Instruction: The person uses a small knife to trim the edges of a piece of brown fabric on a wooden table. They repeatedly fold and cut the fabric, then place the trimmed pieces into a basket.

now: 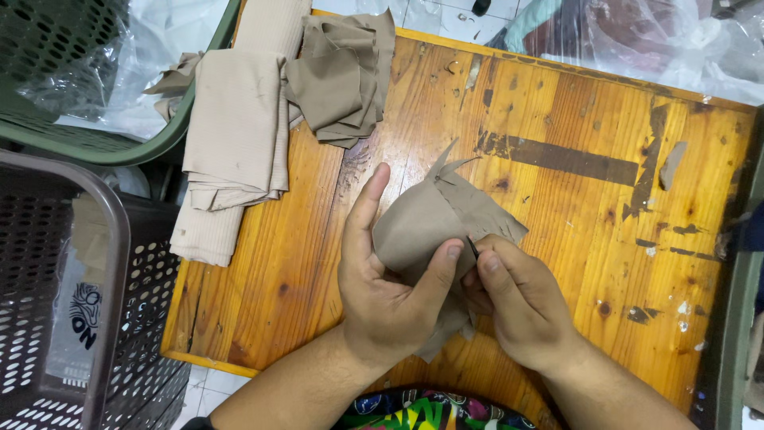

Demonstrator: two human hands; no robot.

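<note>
Bright even light, glare on the varnished table (557, 119), sharp focus

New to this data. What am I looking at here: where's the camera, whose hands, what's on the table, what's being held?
There is no machine here: a person works with two bare hands. The single picture comes from a camera worn on that person's head, looking down, so the forearms enter from the bottom edge.

The left hand cups a small piece of tan fabric, thumb pressed on top of it. The right hand pinches a thin dark tool against the fabric's edge; it is too small to identify.

Both are over a worn, scratched wooden table. At its far left lie a folded stack of beige cloth and a heap of darker tan pieces. Left of the table stand a green plastic basket and a dark perforated basket. Clear plastic sheeting lies beyond the table's far edge.
</note>
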